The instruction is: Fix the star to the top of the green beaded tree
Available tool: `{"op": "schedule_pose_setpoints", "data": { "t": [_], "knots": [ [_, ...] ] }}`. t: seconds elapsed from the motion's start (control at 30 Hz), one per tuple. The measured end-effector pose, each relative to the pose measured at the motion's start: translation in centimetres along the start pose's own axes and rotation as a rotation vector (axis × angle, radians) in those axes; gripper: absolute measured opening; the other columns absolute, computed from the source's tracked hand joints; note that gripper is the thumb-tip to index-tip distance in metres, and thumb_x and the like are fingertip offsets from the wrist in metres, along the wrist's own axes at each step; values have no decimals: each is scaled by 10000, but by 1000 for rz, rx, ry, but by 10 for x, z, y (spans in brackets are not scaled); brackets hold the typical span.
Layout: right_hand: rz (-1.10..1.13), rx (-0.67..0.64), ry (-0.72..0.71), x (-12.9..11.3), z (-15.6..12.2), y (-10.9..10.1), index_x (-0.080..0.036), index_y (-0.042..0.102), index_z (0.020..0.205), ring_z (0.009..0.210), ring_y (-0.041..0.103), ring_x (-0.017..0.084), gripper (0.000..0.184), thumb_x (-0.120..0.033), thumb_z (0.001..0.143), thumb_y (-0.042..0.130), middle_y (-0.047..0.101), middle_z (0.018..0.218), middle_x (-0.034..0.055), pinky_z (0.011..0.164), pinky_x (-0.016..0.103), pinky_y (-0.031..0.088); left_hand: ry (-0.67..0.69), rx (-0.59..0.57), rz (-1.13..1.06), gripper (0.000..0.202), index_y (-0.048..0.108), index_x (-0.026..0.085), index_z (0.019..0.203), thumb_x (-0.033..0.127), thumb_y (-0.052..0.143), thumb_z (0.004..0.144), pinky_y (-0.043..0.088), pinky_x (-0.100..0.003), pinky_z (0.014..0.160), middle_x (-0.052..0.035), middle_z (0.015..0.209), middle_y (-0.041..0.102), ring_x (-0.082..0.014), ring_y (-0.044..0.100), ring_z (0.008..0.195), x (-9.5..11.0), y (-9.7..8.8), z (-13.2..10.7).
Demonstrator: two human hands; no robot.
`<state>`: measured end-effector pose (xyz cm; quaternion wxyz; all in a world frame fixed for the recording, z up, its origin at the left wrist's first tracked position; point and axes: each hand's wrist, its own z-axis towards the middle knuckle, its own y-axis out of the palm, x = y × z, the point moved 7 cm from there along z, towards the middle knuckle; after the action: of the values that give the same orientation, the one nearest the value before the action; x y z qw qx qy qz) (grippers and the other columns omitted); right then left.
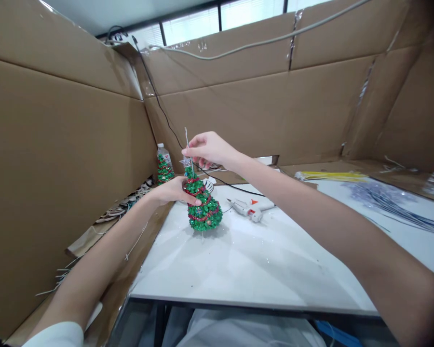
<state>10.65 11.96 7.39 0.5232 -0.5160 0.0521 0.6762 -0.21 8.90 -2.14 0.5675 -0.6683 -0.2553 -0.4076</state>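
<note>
A small green beaded Christmas tree [204, 209] with red garland stands on the white table, tilted slightly to the left. My left hand [175, 190] is closed around its upper part, thumb across the front. Above it, my right hand [206, 149] pinches a thin pale wire [187, 137] that runs down beside the treetop. A clear star [184, 161] shows at the top of the tree, partly behind my right fingers. How the wire's lower end meets the tree is hard to make out.
A glue gun [251, 208] lies right of the tree. Behind stand another green tree [163, 169] and a plastic bottle [161, 149]. Yellow strips [332, 176] and dark wires [408, 212] lie at the right. Cardboard walls [238, 106] enclose the table [238, 270]; a black cord [231, 185] crosses it.
</note>
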Motion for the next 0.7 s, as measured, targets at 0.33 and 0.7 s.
{"op": "schedule_pose_setpoints", "data": {
  "t": [0.33, 0.7],
  "knots": [
    [-215, -33, -22, -4, -5, 6, -132, 599, 770, 470, 450, 72, 125, -245, 758, 650, 578, 627, 26, 422, 234, 364, 26, -69, -28, 444, 635, 166, 969, 288, 832, 590, 510, -373, 880, -54, 996, 699, -235, 652, 981, 2, 2, -2],
    [-229, 22, -276, -13, 1, 13, -136, 590, 799, 634, 534, 88, 102, -162, 713, 639, 625, 759, 22, 586, 236, 428, 36, -75, -34, 431, 652, 173, 983, 280, 828, 604, 500, -352, 909, -55, 1041, 701, -234, 647, 1008, 5, 2, -2]
  ]
}}
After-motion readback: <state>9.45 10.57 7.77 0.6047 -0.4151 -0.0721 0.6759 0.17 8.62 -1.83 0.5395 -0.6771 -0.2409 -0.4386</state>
